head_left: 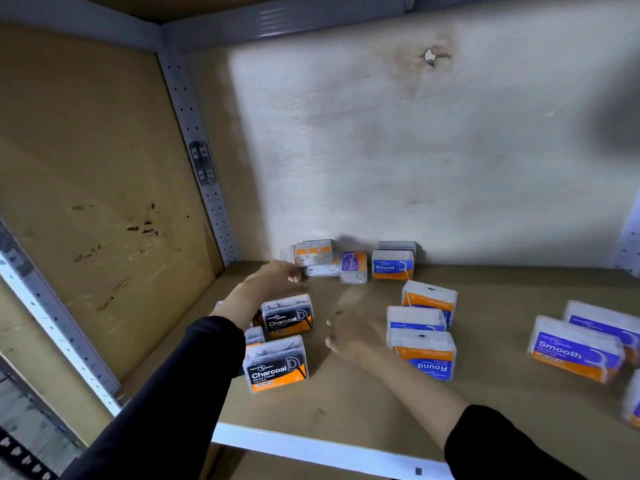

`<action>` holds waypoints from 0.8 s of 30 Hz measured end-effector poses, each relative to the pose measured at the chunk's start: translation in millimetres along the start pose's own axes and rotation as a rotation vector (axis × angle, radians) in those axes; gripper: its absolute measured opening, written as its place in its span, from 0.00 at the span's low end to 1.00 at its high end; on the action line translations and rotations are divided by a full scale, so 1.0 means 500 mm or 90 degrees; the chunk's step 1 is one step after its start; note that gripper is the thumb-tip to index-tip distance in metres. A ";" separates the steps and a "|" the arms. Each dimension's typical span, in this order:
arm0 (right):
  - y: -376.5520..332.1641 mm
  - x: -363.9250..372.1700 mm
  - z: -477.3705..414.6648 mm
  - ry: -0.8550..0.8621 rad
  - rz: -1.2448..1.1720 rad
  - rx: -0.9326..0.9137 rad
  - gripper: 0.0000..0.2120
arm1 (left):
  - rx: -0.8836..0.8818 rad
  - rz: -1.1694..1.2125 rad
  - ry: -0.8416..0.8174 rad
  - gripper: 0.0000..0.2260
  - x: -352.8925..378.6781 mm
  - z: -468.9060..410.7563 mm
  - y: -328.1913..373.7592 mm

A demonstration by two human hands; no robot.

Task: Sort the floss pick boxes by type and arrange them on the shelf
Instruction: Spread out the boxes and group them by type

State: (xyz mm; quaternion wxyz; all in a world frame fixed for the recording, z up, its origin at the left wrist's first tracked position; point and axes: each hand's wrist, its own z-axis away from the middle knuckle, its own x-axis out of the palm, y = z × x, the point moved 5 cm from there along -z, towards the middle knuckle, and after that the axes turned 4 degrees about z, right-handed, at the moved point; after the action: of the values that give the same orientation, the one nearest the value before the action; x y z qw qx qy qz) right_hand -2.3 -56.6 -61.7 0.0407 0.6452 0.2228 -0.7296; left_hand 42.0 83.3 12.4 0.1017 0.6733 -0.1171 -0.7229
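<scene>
Floss pick boxes of clear plastic with coloured labels are spread over the brown shelf board (485, 427). Two black and orange Charcoal boxes (287, 317) stand on the left side, one in front of the other, and more boxes are half hidden behind the left forearm. In the middle is a group of three blue and orange Round boxes (424, 355); the nearest one has its label upside down. On the right are purple and orange Smooth boxes (575, 348). At the back, against the pale stained wall (415, 150), stand some orange boxes stacked together (315, 254), a small purple Smooth box on its end (353, 266) and another blue Round box (393, 265). The left hand (275, 277) reaches toward the stacked orange boxes, fingers bent, just beside them; if it holds anything cannot be told. The right hand (349, 336) is blurred, open, with nothing in it, above the board between the Charcoal boxes and the Round boxes. Both arms have black sleeves (166, 403).
</scene>
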 end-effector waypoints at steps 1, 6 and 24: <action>0.002 -0.021 -0.007 0.027 -0.004 0.002 0.15 | -0.001 0.013 0.019 0.16 -0.011 -0.010 0.011; 0.050 -0.139 -0.039 0.153 -0.008 0.012 0.14 | -0.036 0.063 0.077 0.13 -0.025 -0.080 0.065; 0.286 -0.201 -0.211 0.060 0.085 0.049 0.21 | -0.206 0.194 0.039 0.22 0.166 -0.255 0.130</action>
State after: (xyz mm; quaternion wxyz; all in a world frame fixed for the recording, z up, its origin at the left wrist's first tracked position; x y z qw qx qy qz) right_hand 161.0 -168.1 -11.4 0.0535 0.6933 0.1528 -0.7023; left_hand 162.6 -8.0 -55.0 0.3196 0.6442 -0.0970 -0.6880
